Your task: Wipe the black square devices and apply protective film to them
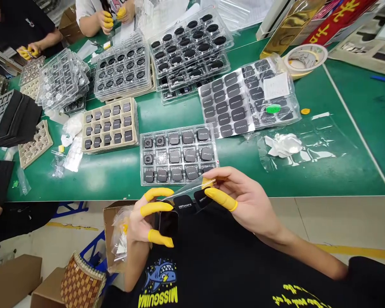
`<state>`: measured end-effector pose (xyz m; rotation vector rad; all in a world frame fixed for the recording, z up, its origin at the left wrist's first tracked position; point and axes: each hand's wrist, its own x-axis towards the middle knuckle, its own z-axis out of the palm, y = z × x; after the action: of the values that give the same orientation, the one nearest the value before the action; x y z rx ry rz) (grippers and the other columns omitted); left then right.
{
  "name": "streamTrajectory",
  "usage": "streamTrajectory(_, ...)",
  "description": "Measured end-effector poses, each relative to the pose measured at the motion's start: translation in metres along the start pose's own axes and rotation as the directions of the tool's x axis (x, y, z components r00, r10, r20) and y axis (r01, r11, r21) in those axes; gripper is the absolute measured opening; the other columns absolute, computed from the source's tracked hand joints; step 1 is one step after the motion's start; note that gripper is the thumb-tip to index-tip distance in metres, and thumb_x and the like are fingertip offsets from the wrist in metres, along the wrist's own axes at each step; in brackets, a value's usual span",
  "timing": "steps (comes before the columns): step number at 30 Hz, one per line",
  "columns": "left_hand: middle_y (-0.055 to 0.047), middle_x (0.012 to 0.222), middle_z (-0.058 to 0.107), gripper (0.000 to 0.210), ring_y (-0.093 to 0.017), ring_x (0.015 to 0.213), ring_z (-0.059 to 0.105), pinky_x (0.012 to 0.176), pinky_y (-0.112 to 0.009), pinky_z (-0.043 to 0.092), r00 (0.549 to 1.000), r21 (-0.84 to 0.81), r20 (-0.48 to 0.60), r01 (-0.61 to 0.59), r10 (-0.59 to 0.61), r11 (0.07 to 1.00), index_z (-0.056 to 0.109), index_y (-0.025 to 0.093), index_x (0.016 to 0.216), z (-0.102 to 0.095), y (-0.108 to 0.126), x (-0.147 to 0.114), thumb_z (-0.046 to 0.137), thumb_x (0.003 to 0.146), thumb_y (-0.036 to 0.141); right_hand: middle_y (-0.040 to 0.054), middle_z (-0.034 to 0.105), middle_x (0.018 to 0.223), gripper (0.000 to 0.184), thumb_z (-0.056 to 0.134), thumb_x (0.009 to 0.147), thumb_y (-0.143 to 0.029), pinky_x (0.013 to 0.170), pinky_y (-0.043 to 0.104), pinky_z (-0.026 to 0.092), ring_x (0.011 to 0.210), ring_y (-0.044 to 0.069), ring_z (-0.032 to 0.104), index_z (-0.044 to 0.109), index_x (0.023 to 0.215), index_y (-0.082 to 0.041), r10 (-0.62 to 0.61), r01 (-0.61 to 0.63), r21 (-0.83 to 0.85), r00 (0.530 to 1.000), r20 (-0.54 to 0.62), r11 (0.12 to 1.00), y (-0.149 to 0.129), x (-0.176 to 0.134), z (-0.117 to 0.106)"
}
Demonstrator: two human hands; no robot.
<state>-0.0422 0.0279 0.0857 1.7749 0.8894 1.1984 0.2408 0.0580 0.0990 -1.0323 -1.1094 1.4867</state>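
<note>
My left hand (147, 218) grips a square black smartwatch body (169, 222) between yellow-cotted fingers, its glossy face towards me. In my right hand (240, 196), thumb and forefinger, also in yellow cots, pinch a strip of clear film with black HiFuture stickers (185, 205). The strip stretches across to the left fingertips; whether they hold its end too I cannot tell. Just beyond both hands, on the green table, lies a clear plastic tray (141, 164). Most of its pockets hold square dark watch bodies, several labelled HiFuture; one pocket in the middle row is vacant.
Behind the tray lie sheets of black stickers (223, 106) and a beige tray (136, 124) of watch bodies. Stacked clear trays (192, 40) stand further back. To the right are a tape roll (321, 55) and a plastic bag (321, 147). Co-workers' hands (107, 21) show at upper left.
</note>
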Motion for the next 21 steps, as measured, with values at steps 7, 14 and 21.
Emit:
streamTrajectory(7, -0.022, 0.159, 0.066, 0.079, -0.044, 0.142, 0.073, 0.116, -0.063, 0.065, 0.989, 0.062, 0.144, -0.048, 0.039, 0.997, 0.083, 0.026, 0.118, -0.01, 0.007, 0.008, 0.098, 0.058, 0.075, 0.0024, 0.071, 0.102, 0.04, 0.086, 0.098, -0.053, 0.09, 0.037, 0.068, 0.09, 0.019, 0.074, 0.069, 0.13, -0.035, -0.046, 0.05, 0.028, 0.993, -0.111, 0.998, 0.0, 0.001, 0.01)
streamTrajectory(14, -0.024, 0.168, 0.059, 0.084, -0.045, 0.145, 0.072, 0.119, -0.063, 0.063, 0.985, 0.064, 0.171, -0.042, 0.031, 0.997, 0.081, 0.025, 0.13, 0.002, 0.004, 0.011, 0.103, 0.059, 0.065, 0.0018, 0.066, 0.103, 0.056, 0.083, 0.097, -0.062, 0.079, 0.042, 0.072, 0.087, 0.023, 0.076, 0.053, 0.137, -0.036, 0.086, -0.067, 0.24, 0.994, -0.07, 0.969, 0.011, 0.001, 0.023)
streamTrajectory(21, -0.02, 0.133, 0.082, 0.07, -0.034, 0.118, 0.084, 0.101, -0.047, 0.072, 0.997, 0.046, 0.076, 0.006, -0.009, 0.999, 0.08, 0.021, 0.131, 0.01, -0.001, 0.008, 0.098, 0.076, 0.061, 0.0018, 0.074, 0.104, 0.051, 0.085, 0.097, -0.056, 0.096, 0.044, 0.07, 0.097, 0.023, 0.079, 0.055, 0.134, -0.036, 0.026, 0.0, 0.252, 0.995, -0.101, 0.968, 0.015, 0.001, 0.029)
